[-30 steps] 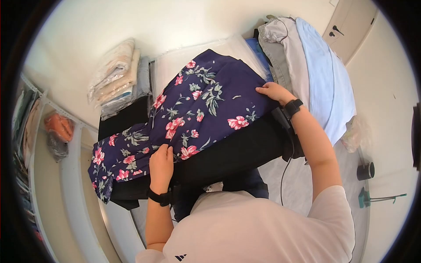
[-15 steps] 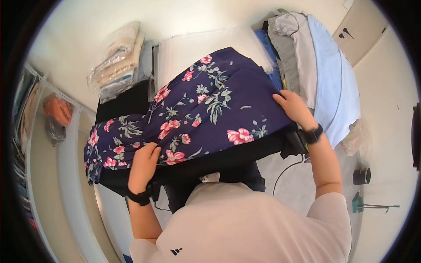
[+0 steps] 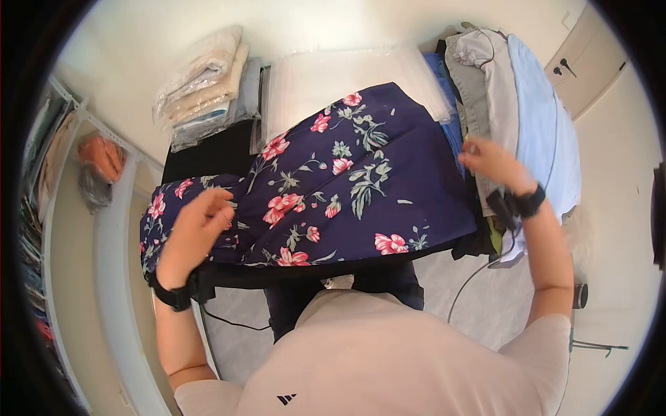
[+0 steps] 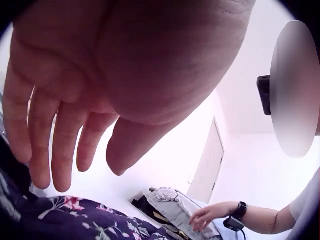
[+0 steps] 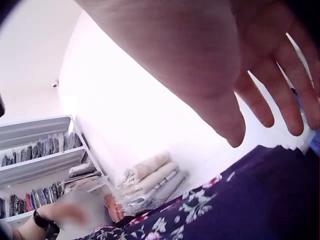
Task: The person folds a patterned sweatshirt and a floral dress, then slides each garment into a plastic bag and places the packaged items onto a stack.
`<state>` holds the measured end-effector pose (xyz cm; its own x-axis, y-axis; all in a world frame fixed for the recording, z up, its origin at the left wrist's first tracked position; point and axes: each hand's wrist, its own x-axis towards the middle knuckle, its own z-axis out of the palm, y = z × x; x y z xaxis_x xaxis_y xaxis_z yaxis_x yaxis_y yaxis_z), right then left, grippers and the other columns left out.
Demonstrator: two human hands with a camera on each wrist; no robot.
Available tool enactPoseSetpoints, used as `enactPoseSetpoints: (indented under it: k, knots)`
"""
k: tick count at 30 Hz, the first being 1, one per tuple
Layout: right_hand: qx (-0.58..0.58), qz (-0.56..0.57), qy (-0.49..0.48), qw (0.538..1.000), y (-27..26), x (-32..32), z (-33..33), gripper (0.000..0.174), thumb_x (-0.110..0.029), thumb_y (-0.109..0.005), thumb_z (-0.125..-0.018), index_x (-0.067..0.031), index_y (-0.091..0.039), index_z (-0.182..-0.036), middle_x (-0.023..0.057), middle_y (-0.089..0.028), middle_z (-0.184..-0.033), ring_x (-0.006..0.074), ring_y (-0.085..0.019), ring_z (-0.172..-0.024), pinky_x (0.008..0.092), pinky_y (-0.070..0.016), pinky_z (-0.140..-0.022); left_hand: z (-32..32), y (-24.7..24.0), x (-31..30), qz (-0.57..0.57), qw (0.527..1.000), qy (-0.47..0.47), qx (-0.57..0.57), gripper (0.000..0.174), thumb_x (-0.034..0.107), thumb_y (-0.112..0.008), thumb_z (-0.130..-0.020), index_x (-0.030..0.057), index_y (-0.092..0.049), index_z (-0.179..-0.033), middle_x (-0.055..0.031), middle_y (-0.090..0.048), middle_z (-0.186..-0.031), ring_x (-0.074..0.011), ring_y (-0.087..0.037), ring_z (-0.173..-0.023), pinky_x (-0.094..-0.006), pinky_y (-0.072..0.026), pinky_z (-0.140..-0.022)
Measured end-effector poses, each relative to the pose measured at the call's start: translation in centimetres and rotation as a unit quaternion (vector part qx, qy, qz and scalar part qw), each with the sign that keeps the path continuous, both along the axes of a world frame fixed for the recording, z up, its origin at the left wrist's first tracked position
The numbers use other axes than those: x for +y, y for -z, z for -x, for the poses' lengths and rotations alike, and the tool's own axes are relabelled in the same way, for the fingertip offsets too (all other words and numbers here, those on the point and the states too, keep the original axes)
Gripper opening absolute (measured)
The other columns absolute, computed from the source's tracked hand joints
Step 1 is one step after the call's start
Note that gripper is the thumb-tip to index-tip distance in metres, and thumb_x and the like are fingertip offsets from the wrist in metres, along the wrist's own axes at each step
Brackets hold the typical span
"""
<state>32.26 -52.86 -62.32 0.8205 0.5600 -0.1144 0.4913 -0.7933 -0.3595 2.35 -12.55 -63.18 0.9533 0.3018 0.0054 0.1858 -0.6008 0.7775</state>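
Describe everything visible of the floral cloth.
The floral cloth is navy with pink blooms and green leaves, thin-looking. It lies spread on a black surface, broad and fairly smooth at right, narrower and gathered at left. The left hand hovers over the narrow part, the right hand beyond the broad end, neither touching.

Floral navy fabric (image 3: 333, 187) over black cloth (image 3: 208, 154)

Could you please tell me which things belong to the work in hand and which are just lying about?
In hand, it seems:
- floral garment
- black surface under it
- left hand and right hand, both open

Apparently lying about:
- wrapped folded pile
- draped clothes
- orange bundle
- clear plastic stack, use uncertain
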Motion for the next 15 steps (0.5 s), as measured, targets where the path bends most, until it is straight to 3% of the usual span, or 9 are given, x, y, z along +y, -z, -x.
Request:
enactPoseSetpoints:
  k: [3, 4, 6, 7, 9, 10, 11, 13, 15]
  knots:
    - [-0.046, 0.016, -0.081, 0.995, -3.6, 3.9, -4.7, 0.032, -0.030, -0.063, -0.084, -0.0015, -0.062, -0.100, 0.0155, -0.066, -0.086, 0.0264, -0.063, -0.077, 0.0368, -0.0488, -0.069, -2.5, -2.7, 0.0, -0.011, 1.000, 0.024, -0.003, 0.025, 0.010, -0.061, -0.087, 0.0006, -0.057, -0.110, -0.0087, -0.063, -0.092, -0.0135, -0.059, -0.086, -0.0274, -0.0471, -0.076]
    - [-0.086, 0.039, -0.132, 0.987, -3.5, 5.4, -7.2, 0.033, -0.028, -0.063, -0.085, -0.0017, -0.061, -0.104, 0.0143, -0.066, -0.085, 0.0248, -0.063, -0.076, 0.0366, -0.0492, -0.069, -3.7, -2.8, -0.7, -0.057, 0.994, 0.096, -0.014, 0.029, 0.011, -0.061, -0.088, 0.0013, -0.056, -0.114, -0.0093, -0.063, -0.098, -0.0157, -0.059, -0.090, -0.0278, -0.0467, -0.079]
    - [-0.062, 0.058, -0.148, 0.985, -3.9, 9.1, -9.9, 0.039, -0.030, -0.065, -0.081, -0.0012, -0.062, -0.107, 0.0167, -0.067, -0.097, 0.0274, -0.064, -0.090, 0.0350, -0.0496, -0.079, -6.5, -1.8, -1.8, -0.130, 0.967, 0.216, -0.030, 0.035, 0.012, -0.061, -0.087, 0.0023, -0.054, -0.120, -0.0128, -0.062, -0.106, -0.0220, -0.059, -0.097, -0.0303, -0.0464, -0.084]
    - [-0.060, 0.072, -0.151, 0.984, -3.4, 10.9, -11.1, 0.043, -0.029, -0.067, -0.079, -0.0019, -0.060, -0.111, 0.0177, -0.066, -0.103, 0.0281, -0.063, -0.096, 0.0349, -0.0489, -0.083, -8.0, -0.9, -2.3, -0.158, 0.951, 0.264, -0.034, 0.038, 0.012, -0.062, -0.086, 0.0027, -0.053, -0.122, -0.0155, -0.061, -0.108, -0.0261, -0.060, -0.099, -0.0323, -0.0465, -0.086]
    - [-0.060, 0.112, -0.192, 0.973, -1.5, 14.2, -14.3, 0.058, -0.024, -0.074, -0.073, -0.0063, -0.054, -0.124, 0.0193, -0.060, -0.119, 0.0303, -0.059, -0.106, 0.0369, -0.0480, -0.088, -10.3, -0.2, -4.6, -0.105, 0.955, 0.270, 0.056, 0.041, 0.013, -0.062, -0.084, 0.0027, -0.053, -0.123, -0.0197, -0.058, -0.118, -0.0331, -0.056, -0.109, -0.0358, -0.0442, -0.094]
    - [-0.047, 0.126, -0.184, 0.974, -0.9, 15.8, -14.7, 0.064, -0.021, -0.076, -0.070, -0.0096, -0.052, -0.128, 0.0192, -0.057, -0.125, 0.0314, -0.057, -0.109, 0.0367, -0.0471, -0.090, -11.5, 1.6, -4.8, -0.136, 0.941, 0.311, 0.001, 0.043, 0.014, -0.063, -0.083, 0.0029, -0.052, -0.124, -0.0207, -0.056, -0.122, -0.0337, -0.053, -0.113, -0.0365, -0.0423, -0.097]
    - [-0.017, 0.107, -0.160, 0.981, 0.4, 17.0, -15.4, 0.070, -0.018, -0.077, -0.067, -0.0122, -0.050, -0.131, 0.0188, -0.055, -0.127, 0.0321, -0.057, -0.111, 0.0368, -0.0463, -0.092, -12.6, 3.5, -4.9, -0.167, 0.921, 0.349, -0.054, 0.045, 0.014, -0.064, -0.082, 0.0032, -0.052, -0.125, -0.0218, -0.053, -0.126, -0.0343, -0.051, -0.118, -0.0371, -0.0404, -0.100]
    - [-0.066, 0.101, -0.208, 0.971, 3.3, 18.8, -16.7, 0.078, -0.015, -0.079, -0.062, -0.0136, -0.047, -0.133, 0.0198, -0.055, -0.126, 0.0349, -0.055, -0.112, 0.0388, -0.0450, -0.094, -13.5, 5.0, -6.0, -0.166, 0.915, 0.360, -0.070, 0.049, 0.018, -0.066, -0.079, 0.0000, -0.053, -0.122, -0.0223, -0.053, -0.127, -0.0345, -0.049, -0.120, -0.0390, -0.0381, -0.103]
    - [-0.026, 0.105, -0.175, 0.979, 4.5, 20.0, -16.0, 0.080, -0.013, -0.081, -0.059, -0.0143, -0.049, -0.132, 0.0190, -0.059, -0.121, 0.0358, -0.056, -0.111, 0.0413, -0.0456, -0.093, -13.4, 4.9, -6.8, -0.140, 0.916, 0.376, 0.005, 0.057, 0.018, -0.066, -0.081, 0.0065, -0.046, -0.133, -0.0238, -0.038, -0.141, -0.0354, -0.034, -0.134, -0.0392, -0.0296, -0.110]
